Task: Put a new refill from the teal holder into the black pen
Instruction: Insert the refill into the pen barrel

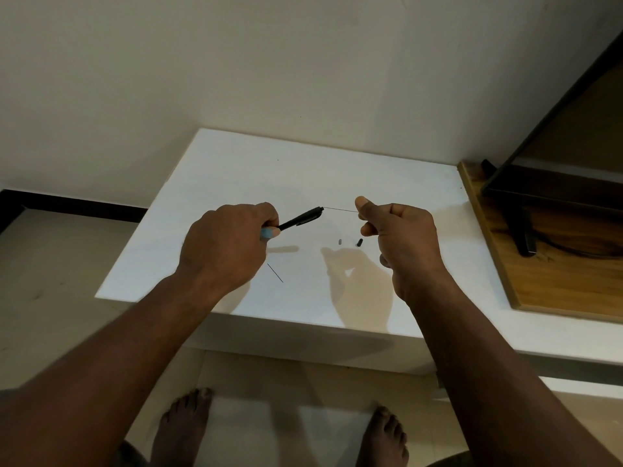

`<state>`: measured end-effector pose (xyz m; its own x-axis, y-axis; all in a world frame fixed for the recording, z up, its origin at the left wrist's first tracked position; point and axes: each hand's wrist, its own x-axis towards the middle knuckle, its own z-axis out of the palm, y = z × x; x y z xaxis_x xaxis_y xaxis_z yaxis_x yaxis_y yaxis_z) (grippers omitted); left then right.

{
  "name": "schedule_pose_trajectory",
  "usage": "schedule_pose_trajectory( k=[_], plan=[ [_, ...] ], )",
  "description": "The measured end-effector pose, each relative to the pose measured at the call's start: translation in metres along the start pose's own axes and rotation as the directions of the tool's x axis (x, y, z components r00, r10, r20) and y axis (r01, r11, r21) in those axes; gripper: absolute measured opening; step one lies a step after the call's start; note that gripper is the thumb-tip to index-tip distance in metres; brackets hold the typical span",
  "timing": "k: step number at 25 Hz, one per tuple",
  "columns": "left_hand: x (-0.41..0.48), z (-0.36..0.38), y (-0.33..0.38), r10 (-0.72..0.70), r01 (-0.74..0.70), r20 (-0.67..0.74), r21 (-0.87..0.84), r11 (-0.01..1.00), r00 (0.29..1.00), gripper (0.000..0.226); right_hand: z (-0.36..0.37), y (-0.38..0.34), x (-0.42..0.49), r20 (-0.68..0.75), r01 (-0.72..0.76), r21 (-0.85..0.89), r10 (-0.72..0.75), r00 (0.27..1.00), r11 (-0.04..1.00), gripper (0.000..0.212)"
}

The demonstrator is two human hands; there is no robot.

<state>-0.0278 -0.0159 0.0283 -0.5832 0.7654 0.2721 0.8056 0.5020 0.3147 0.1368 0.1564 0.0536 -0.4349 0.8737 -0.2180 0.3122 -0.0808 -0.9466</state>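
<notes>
A white tabletop (pixel 236 163) is sitting against a cream wall (pixel 236 62). Pale floor tiles (pixel 50 264) are showing at the left and near side, where the person's bare feet (pixel 183 426) are standing. At the right a wooden board (pixel 556 281) is carrying a dark-framed screen (pixel 539 183). A thin dark rod (pixel 275 273) is lying by the left hand (pixel 226 244), and two small dark pieces (pixel 359 243) are resting between the hands. The left hand is gripping the black pen (pixel 301 217) and the teal holder (pixel 267 233). The right hand (pixel 401 234) is pinching the thin refill (pixel 340 210), whose tip is meeting the pen's right end.
</notes>
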Motion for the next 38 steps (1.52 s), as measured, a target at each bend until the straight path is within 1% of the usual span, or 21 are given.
schedule_pose_trajectory(
  k=[7, 16, 18, 20, 22, 25, 30, 34, 38],
  plan=[
    [0.0, -0.002, 0.0, 0.003, -0.003, -0.025, -0.017, 1.0, 1.0, 0.011, 0.001, 0.002, 0.001, -0.009, 0.003, -0.019, -0.004, 1.0, 1.0, 0.036],
    [0.001, -0.001, -0.001, 0.014, -0.014, -0.016, -0.015, 1.0, 1.0, 0.013, 0.0, 0.002, 0.001, -0.011, 0.038, -0.042, -0.039, 0.999, 0.998, 0.035],
    [0.0, 0.0, 0.0, 0.016, -0.016, -0.007, -0.016, 1.0, 1.0, 0.012, 0.001, 0.002, 0.001, -0.02, 0.076, -0.071, -0.078, 0.997, 0.995, 0.037],
    [0.0, 0.001, 0.001, 0.021, -0.021, 0.004, -0.019, 1.0, 1.0, 0.011, 0.002, 0.002, 0.0, -0.036, 0.135, -0.135, -0.141, 0.989, 0.982, 0.038],
    [-0.001, 0.002, 0.003, 0.026, -0.025, 0.014, -0.025, 0.999, 1.0, 0.01, 0.003, 0.002, -0.002, -0.047, 0.198, -0.201, -0.211, 0.976, 0.959, 0.036],
    [-0.003, 0.004, 0.008, 0.032, -0.03, 0.027, -0.039, 0.999, 0.999, 0.01, 0.005, 0.001, -0.003, -0.052, 0.267, -0.257, -0.289, 0.956, 0.929, 0.034],
    [-0.005, 0.009, 0.017, 0.017, -0.012, 0.041, -0.127, 0.992, 0.999, 0.009, 0.009, 0.0, -0.006, -0.045, 0.329, -0.287, -0.356, 0.933, 0.9, 0.032],
    [-0.006, 0.01, 0.021, -0.004, 0.019, 0.063, -0.237, 0.971, 0.998, 0.005, 0.012, -0.001, -0.01, -0.008, 0.365, -0.247, -0.378, 0.926, 0.898, 0.029],
    [-0.007, 0.011, 0.027, -0.036, 0.063, 0.083, -0.359, 0.931, 0.996, 0.003, 0.013, -0.005, -0.012, -0.011, 0.412, -0.212, -0.423, 0.906, 0.886, 0.03]
  ],
)
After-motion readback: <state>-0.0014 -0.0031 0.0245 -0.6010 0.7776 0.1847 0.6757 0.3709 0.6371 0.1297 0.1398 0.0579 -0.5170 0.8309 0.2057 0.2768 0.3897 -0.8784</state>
